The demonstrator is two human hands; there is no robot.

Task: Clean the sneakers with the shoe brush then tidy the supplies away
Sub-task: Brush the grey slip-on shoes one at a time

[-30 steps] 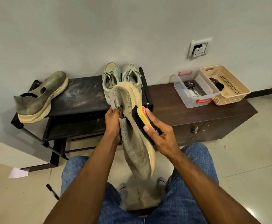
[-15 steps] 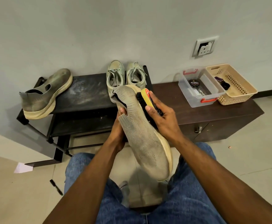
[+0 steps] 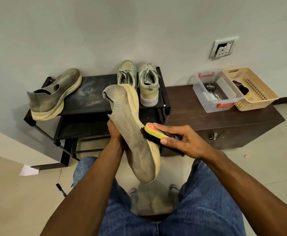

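The person is wearing faded blue denim jeans (image 3: 199, 201) and grey socks (image 3: 133, 195); both forearms are showing bare, without sleeves, watch or rings.

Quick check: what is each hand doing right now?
Left hand: closed, holding the knit sneaker.
Right hand: closed, holding the shoe brush against the sneaker's sole edge.

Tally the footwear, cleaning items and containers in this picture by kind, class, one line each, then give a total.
Grey knit sneakers: 2, one held, one on the black rack
Pale green lace-up shoes: 2
Shoe brush: 1
Polish tin: 1
Clear plastic box: 1
Beige basket: 1
Total: 8
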